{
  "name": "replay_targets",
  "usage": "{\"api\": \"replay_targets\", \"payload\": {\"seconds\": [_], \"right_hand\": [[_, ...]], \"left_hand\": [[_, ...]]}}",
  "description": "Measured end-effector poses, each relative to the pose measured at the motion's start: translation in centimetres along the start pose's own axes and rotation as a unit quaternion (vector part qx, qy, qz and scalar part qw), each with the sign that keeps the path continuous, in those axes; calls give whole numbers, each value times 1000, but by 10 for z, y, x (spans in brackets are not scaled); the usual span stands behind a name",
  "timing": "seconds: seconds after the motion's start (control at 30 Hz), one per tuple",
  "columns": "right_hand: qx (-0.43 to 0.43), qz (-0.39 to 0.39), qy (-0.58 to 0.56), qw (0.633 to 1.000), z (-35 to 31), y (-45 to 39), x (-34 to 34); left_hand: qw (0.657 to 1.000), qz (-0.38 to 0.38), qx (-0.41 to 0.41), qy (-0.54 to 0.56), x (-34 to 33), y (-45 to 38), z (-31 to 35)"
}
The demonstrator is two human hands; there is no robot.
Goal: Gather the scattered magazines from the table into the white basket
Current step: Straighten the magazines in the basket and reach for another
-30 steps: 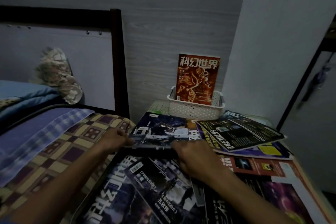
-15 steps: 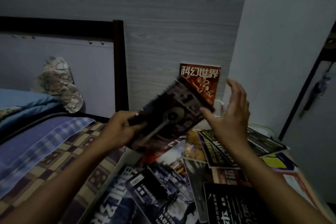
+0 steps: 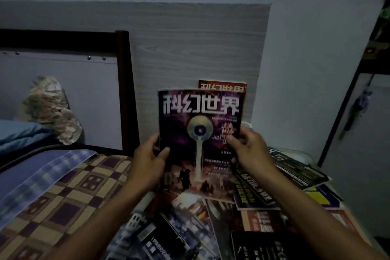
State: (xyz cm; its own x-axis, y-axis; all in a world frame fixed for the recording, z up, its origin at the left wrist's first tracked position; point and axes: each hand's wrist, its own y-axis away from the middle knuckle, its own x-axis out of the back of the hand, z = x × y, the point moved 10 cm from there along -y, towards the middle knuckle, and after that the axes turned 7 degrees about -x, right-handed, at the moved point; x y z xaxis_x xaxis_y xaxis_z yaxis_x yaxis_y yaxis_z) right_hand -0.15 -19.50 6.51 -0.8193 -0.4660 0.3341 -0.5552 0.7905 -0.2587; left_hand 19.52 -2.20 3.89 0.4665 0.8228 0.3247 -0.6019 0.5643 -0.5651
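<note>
I hold a dark purple magazine (image 3: pixel 198 133) upright in front of me, its cover facing me. My left hand (image 3: pixel 148 159) grips its left edge and my right hand (image 3: pixel 249 150) grips its right edge. Behind it the top of an orange magazine (image 3: pixel 222 86) sticks up against the wall. The white basket is almost wholly hidden behind the held magazine; only a sliver of its rim (image 3: pixel 247 125) shows. Several other magazines (image 3: pixel 253 192) lie scattered over the table below my hands.
A bed with a checked cover (image 3: pixel 63 202) and a blue blanket lies at the left, its dark headboard post (image 3: pixel 124 91) close to the table. A grey wood-grain wall panel is behind. A dark door frame (image 3: pixel 348 112) stands at the right.
The magazine was lifted off the pile with both hands, tilted up, and now stands upright in front of the basket. My right hand has closed on its right edge.
</note>
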Motion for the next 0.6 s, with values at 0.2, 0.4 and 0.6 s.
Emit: {"api": "replay_targets", "payload": {"seconds": [0.2, 0.4, 0.6], "right_hand": [[40, 124, -60, 990, -53, -88, 56], [-15, 164, -35, 986, -14, -184, 73], [-111, 209, -38, 971, 88, -218, 65]], "left_hand": [[994, 72, -55, 67, -9, -106, 41], [997, 49, -13, 57, -80, -192, 8], [998, 41, 39, -12, -137, -207, -68]]}}
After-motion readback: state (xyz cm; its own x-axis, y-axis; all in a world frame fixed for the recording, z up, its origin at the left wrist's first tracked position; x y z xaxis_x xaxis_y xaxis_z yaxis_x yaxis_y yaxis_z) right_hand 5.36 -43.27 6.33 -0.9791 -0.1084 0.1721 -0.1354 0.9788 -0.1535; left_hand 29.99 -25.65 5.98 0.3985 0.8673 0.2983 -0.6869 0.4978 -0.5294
